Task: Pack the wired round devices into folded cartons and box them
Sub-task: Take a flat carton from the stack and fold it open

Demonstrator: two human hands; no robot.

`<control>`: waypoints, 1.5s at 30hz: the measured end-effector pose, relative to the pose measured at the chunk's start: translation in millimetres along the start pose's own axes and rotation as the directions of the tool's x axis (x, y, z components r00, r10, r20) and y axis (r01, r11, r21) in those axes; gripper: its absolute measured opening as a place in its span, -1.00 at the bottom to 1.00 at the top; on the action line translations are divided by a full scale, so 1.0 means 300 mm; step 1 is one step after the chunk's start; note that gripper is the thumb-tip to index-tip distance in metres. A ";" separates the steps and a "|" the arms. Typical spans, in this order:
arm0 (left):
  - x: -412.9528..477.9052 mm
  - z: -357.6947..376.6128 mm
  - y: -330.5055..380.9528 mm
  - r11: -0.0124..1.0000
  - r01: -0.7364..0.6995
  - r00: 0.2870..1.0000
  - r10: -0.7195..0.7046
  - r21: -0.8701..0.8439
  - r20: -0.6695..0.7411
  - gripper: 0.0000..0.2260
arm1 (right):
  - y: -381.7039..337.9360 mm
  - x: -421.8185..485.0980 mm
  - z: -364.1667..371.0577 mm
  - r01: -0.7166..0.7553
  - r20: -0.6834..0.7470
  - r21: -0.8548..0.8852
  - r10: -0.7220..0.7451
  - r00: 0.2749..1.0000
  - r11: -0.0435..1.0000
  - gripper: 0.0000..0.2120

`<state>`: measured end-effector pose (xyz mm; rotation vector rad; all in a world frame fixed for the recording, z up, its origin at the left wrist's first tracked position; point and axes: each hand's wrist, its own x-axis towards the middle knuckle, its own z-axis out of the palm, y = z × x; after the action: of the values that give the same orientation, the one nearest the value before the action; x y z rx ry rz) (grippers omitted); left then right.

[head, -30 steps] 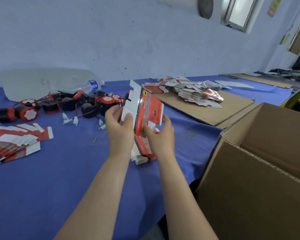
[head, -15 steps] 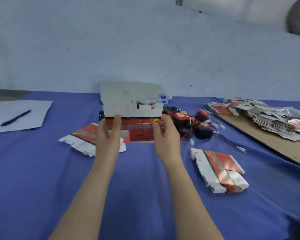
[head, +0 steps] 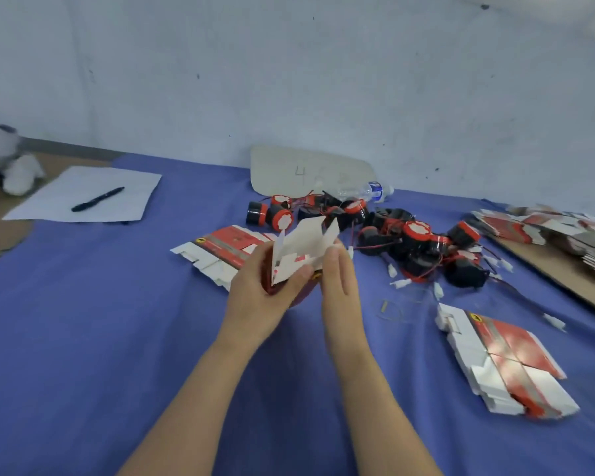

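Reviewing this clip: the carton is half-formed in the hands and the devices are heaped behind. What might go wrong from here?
1. The left hand grips the carton while the right hand only presses flat against its side; the raised white flaps may crease or fold wrongly.
2. The round devices lie heaped with red wires crossing; lifting one could drag neighbours along.
3. Loose white connectors trail on the blue cloth and might snag when a device is pulled.

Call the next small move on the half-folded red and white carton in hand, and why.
Probably tuck the upright white flaps inward to close that end. The left hand grips the red and white cardboard carton, the right hand lies flat against its side, and the flaps stand unfolded. The black and red round wired devices lie piled behind.
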<state>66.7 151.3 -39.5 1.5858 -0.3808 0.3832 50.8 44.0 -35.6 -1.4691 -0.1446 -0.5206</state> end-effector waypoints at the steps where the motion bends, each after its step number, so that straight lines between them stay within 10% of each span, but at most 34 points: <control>1: -0.008 0.000 0.006 1.000 0.005 0.999 -0.005 0.000 0.035 -0.75 | -0.007 -0.004 -0.012 -0.012 0.006 0.028 0.012 1.000 1.000 -0.61; 5: -0.020 0.027 0.017 0.986 0.117 0.993 -0.112 -0.116 0.044 -0.60 | -0.010 -0.001 -0.026 -0.095 -0.005 0.037 0.095 0.995 0.995 -0.77; 10: -0.011 0.041 0.007 0.983 0.180 0.961 -0.181 -0.027 -0.208 -0.92 | 0.017 -0.002 0.009 -0.095 -0.075 -0.094 0.088 0.993 0.991 -0.76; 17: -0.023 0.062 0.001 0.992 0.123 0.977 -0.121 -0.001 -0.176 -0.56 | 0.033 -0.015 0.013 -0.092 -0.238 -0.153 0.054 0.970 0.984 -0.60; 23: 0.001 0.028 -0.018 0.978 0.190 0.946 -0.205 -0.083 -0.252 -0.61 | 0.046 -0.025 0.002 -0.007 0.026 -0.353 0.017 1.000 0.936 -0.96; 29: -0.011 0.026 -0.035 0.998 -0.057 0.988 0.060 0.022 -0.139 -0.95 | 0.058 -0.016 -0.014 -0.006 -0.119 -0.426 -0.050 0.992 0.905 -0.67; 35: -0.025 0.041 -0.058 0.967 -0.124 0.991 0.132 0.224 -0.023 -0.77 | 0.046 -0.013 -0.012 -0.037 -0.205 -0.329 -0.033 0.978 0.943 -0.71; 45: -0.005 0.025 -0.056 0.990 0.023 0.990 -0.002 0.141 -0.144 -0.76 | -0.002 -0.004 -0.016 0.024 0.087 -0.325 0.005 0.996 0.945 -0.87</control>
<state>73.2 144.6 -55.4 1.6868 -0.2372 0.5209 48.5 39.6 -36.0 -1.8173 -0.1384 -0.5050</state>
